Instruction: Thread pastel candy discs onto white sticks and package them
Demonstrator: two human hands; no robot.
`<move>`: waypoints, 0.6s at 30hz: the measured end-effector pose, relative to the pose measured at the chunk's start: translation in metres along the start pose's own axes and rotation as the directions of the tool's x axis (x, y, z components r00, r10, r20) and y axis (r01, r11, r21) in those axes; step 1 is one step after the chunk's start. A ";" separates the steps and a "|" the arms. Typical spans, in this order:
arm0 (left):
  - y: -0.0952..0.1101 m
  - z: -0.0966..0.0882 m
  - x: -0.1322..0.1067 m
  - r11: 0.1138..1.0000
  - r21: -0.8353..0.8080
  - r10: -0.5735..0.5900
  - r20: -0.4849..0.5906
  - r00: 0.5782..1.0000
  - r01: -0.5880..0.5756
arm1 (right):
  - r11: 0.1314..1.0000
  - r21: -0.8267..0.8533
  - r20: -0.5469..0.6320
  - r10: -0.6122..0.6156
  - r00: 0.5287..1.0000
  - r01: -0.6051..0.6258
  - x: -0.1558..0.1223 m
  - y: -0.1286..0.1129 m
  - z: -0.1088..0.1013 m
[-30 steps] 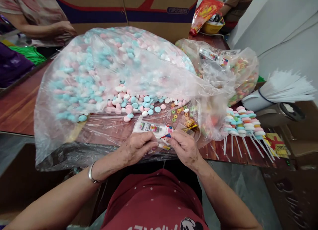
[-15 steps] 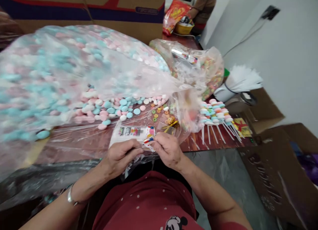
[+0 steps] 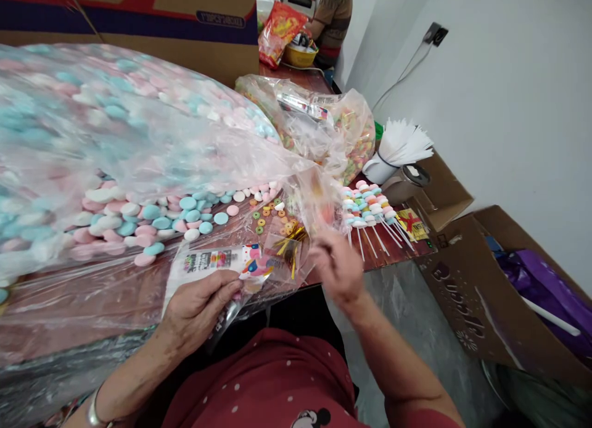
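My left hand (image 3: 197, 304) pinches the edge of a clear plastic packet (image 3: 259, 266) with colourful printing, thumb on top. A white printed packet (image 3: 208, 259) lies flat beneath it on the table. My right hand (image 3: 341, 269) is apart from the packet, blurred by motion, beside the gathered neck of a large clear bag; its fingers are too smeared to read. Gold twist ties (image 3: 292, 242) lie just left of it on clear film. Beyond the right hand, several marshmallow skewers (image 3: 367, 207) on white sticks lie together.
A huge clear bag (image 3: 139, 132) of pink, blue and white marshmallows spills loose pieces on the left. Behind are a bag of cereal rings (image 3: 354, 132), a mug (image 3: 380, 169) of white sticks and a cardboard box (image 3: 139, 15). Another person's arm (image 3: 319, 24) shows at the back.
My right hand has left the packet and moved right towards the skewers. The left hand still grips the packet, whose printed end now lies more spread out. The view has swung right.
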State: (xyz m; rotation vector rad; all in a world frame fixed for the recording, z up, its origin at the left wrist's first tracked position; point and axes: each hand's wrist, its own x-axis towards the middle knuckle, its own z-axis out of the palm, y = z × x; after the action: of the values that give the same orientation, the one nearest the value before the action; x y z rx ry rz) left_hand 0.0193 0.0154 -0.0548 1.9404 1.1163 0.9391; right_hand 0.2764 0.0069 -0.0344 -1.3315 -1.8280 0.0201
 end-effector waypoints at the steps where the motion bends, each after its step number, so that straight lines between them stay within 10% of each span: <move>1: 0.001 -0.002 0.001 1.000 -0.016 0.007 0.006 1.000 -0.007 | 0.986 -0.165 -0.082 0.014 0.997 -0.028 0.002 0.017 -0.014; 9: -0.008 -0.004 0.002 0.992 -0.117 0.045 -0.037 0.998 -0.049 | 0.501 -0.854 0.049 0.346 0.937 -0.140 -0.002 0.112 -0.073; 16: -0.019 -0.007 0.001 0.986 -0.166 -0.008 -0.081 0.997 -0.005 | 0.481 -0.847 -0.104 0.271 0.957 -0.228 -0.002 0.107 -0.090; 18: -0.022 -0.011 0.002 0.979 -0.204 -0.031 -0.059 0.998 0.019 | 0.628 -0.736 -0.242 0.104 0.965 -0.253 -0.004 0.099 -0.096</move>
State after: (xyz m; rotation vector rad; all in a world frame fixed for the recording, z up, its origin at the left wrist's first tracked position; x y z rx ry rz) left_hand 0.0022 0.0280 -0.0674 1.7389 1.0338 1.0631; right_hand 0.4141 0.0044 -0.0214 -2.0175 -1.5723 -0.8408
